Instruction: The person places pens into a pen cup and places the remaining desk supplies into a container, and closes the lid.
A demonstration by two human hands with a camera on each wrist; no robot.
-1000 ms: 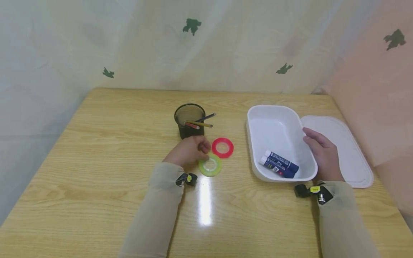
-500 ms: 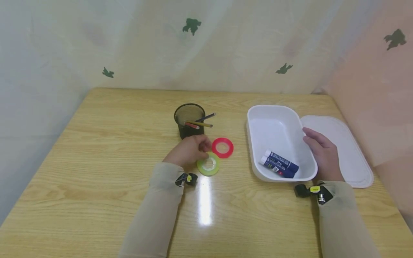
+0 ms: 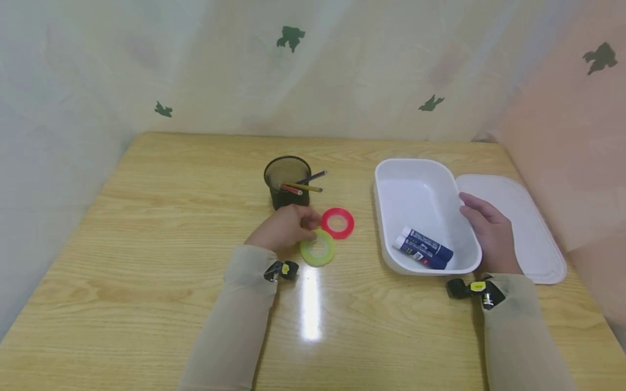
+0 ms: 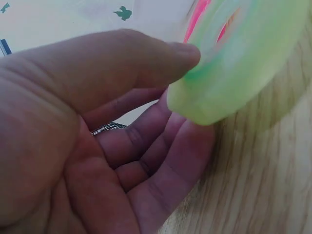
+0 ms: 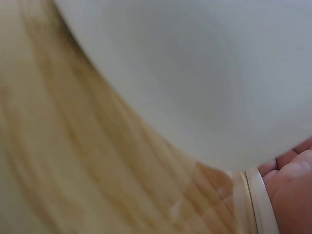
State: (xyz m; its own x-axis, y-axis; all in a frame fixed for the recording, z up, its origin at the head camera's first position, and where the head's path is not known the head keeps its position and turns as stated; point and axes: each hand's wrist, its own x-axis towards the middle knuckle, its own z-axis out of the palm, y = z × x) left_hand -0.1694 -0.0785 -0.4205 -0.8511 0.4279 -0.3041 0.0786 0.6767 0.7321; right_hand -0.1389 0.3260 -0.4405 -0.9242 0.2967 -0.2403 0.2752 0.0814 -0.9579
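My left hand (image 3: pixel 281 228) pinches the edge of a pale green tape roll (image 3: pixel 319 261) between thumb and fingers. In the left wrist view this roll (image 4: pixel 239 87) stands tilted, one side raised off the wood. Right behind it lies a red tape roll (image 3: pixel 348 231), overlapped by the green one in the head view. My right hand (image 3: pixel 494 239) holds the right rim of a white plastic box (image 3: pixel 379 217), thumb at the edge. Two blue glue sticks (image 3: pixel 430 245) with white ends lie inside, toward the near side. The right wrist view shows mostly the box's outer wall (image 5: pixel 195 87).
A black mesh pencil cup (image 3: pixel 288 200) stands just beyond my left hand, with several pencils (image 3: pixel 308 188) leaning out to the right. A white lid (image 3: pixel 533 239) lies flat right of the box, partly behind my right hand. Curtain-like cloth (image 3: pixel 362 70) rises behind the wooden table (image 3: pixel 146 244).
The green tape roll shifts slightly left, then back right and a little away, turning in my left fingers. My right hand and the box stay put.
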